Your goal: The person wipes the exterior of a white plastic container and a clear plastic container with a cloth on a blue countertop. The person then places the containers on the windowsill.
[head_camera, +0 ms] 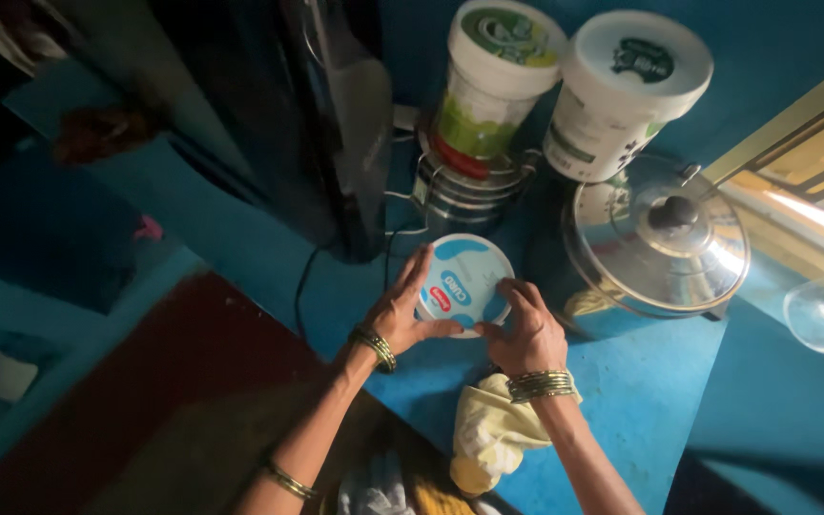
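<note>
A round tub with a white and light-blue lid [464, 277] stands on the blue counter [641, 401]. My left hand [401, 310] holds its left side, fingers stretched up along the rim and thumb under the near edge. From the right, my right hand [526, 329] grips the near right edge of the lid with bent fingers. Both wrists wear thin metal bangles. A pale yellow cloth [493, 434] lies on the counter just below my right wrist.
A steel pot with a glass lid and black knob [660, 234] stands right of the tub. Behind are stacked steel tins [464, 191] with a white and green tub [493, 72] on top, another white tub [622, 91], and a dark appliance [336, 124] with a cord.
</note>
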